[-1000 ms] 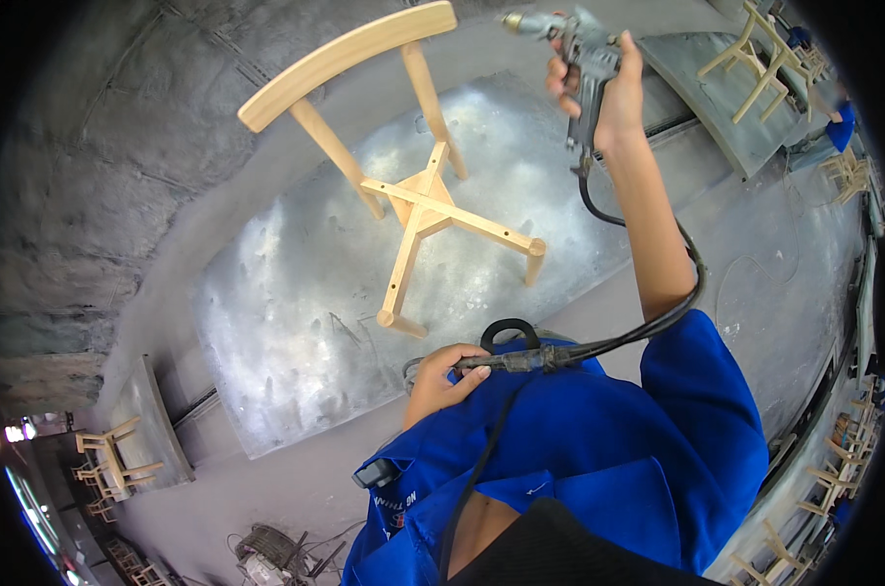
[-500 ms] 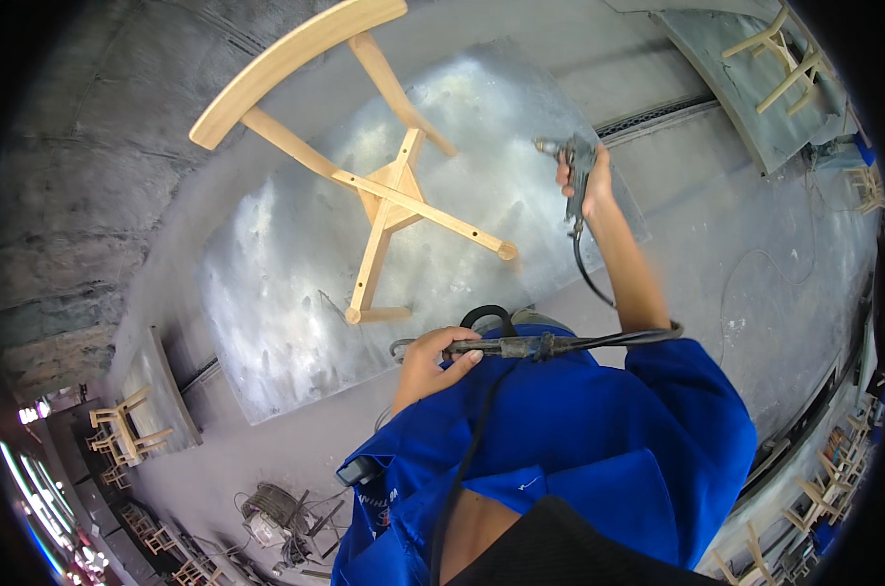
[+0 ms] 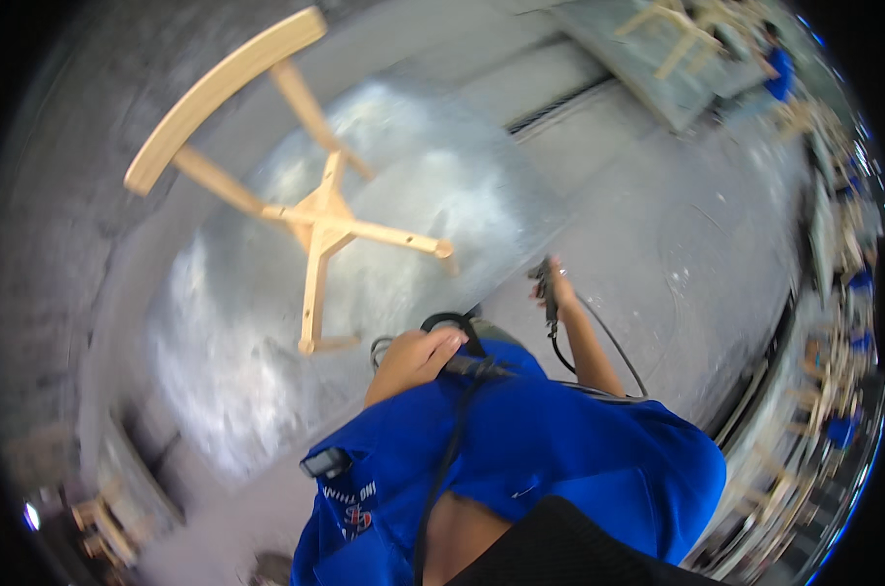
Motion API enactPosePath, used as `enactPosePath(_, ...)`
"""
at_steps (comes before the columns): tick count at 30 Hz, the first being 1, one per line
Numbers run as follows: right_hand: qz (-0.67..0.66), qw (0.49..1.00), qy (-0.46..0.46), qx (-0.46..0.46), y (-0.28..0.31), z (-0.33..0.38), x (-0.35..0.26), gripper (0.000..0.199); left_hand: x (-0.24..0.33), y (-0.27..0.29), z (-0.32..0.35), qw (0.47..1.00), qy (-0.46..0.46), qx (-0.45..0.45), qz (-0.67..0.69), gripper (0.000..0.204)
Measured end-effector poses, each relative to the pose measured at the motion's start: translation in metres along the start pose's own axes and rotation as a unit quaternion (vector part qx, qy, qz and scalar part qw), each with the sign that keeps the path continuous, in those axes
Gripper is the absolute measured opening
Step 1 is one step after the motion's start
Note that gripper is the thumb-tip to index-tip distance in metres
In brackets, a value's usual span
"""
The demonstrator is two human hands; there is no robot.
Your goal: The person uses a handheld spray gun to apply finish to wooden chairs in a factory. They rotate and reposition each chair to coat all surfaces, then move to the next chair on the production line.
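Note:
A pale wooden chair frame (image 3: pixel 325 223), with a curved back rail and a cross-shaped seat support, stands on a grey metallic sheet (image 3: pixel 237 391) ahead of me. My right hand (image 3: pixel 562 290) is closed round the grip of a dark spray gun (image 3: pixel 546 283). The gun hangs low, to the right of the sheet and apart from the chair, with a thin hose running from its base. Against my body, my left hand (image 3: pixel 418 359) is closed on a thick black hose (image 3: pixel 476 367). Its palm side is hidden.
A second grey platform (image 3: pixel 647 73) with wooden chairs on it lies at the far right, and a person in blue (image 3: pixel 779 70) is beside it. More chair frames line the right edge. At lower left is another chair (image 3: pixel 105 527) near a slanted panel (image 3: pixel 144 474).
My right hand has lowered the spray gun away from the sheet, toward my body. The view has turned right, so the chair appears farther left. My left hand keeps its hold on the hose.

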State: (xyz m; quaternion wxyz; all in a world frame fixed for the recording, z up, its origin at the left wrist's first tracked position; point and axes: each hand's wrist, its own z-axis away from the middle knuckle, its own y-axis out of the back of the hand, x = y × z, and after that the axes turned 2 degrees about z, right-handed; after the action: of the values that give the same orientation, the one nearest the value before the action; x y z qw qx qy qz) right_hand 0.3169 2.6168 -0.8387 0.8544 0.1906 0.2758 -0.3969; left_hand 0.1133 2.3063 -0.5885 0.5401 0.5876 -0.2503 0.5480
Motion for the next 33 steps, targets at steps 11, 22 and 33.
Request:
enactPosePath(11, 0.556, 0.801, -0.192, -0.115, 0.012, 0.136, 0.461, 0.061, -0.161, -0.012, 0.064, 0.973, 0.031, -0.162, 0.162, 0.042)
enactPosePath(22, 0.199, 0.943, -0.247, 0.103, -0.05, 0.22, 0.49, 0.047, -0.293, -0.117, 0.075, 0.947, 0.054, -0.283, 0.142, 0.044)
enactPosePath(33, -0.182, 0.942, -0.156, 0.235, -0.043, 0.252, 0.471, 0.025, -0.324, -0.155, 0.099, 0.937, 0.167, -0.294, 0.094, 0.061)
